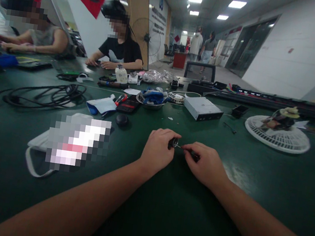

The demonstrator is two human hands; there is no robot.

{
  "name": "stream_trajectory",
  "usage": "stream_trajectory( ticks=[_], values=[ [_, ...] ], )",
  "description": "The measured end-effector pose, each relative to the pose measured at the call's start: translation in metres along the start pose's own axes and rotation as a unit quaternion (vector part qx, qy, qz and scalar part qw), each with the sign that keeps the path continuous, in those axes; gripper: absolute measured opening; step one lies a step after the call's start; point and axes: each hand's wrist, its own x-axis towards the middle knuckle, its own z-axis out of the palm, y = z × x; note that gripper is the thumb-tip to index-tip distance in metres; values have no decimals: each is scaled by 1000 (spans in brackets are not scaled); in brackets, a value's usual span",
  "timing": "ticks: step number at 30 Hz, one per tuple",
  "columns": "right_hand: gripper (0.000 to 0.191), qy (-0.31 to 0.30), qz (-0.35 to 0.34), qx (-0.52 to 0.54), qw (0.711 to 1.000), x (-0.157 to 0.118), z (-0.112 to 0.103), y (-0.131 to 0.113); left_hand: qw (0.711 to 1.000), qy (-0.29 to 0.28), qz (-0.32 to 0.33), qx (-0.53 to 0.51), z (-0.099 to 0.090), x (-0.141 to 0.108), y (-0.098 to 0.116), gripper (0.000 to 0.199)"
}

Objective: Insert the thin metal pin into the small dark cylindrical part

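Observation:
My left hand (159,146) is closed around a small dark cylindrical part (173,143), its round end turned to the right. Close by on the right, my right hand (202,161) pinches a thin tool with a dark handle (194,155). The tool's slim metal tip (179,147) points left at the open end of the part; whether they touch is too small to tell. Both hands are low over the dark green table (143,217).
Left of my hands lie a black mouse (122,119), a white strapped item (39,140) and coiled cable (46,96). Beyond are a bowl (151,103), a silver drive box (202,108) and a white fan grille (277,140). Two people sit across the table at the left.

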Motion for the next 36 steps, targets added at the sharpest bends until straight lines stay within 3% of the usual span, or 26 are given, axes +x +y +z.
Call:
stream_trajectory(
  ticks=[3,8,12,17,28,36],
  values=[
    [21,9,-16,10,1000,-1,0,0,1000,-21,9,-6,-1,1,2,35],
    [22,47,38,-22,998,-1,2,1,1000,-13,7,-7,-2,1,4,34],
    [22,15,19,-6,1000,0,1,1,1000,6,-7,1,-2,0,3,37],
    [21,-2,-13,-1,1000,-1,0,-1,1000,-20,17,-10,0,1,2,32],
    [19,34,37,-12,999,1,3,0,1000,17,-5,-7,-2,0,4,37],
    [17,68,65,-9,996,1,0,-4,1000,6,-4,-10,-2,0,4,35]
  ],
)
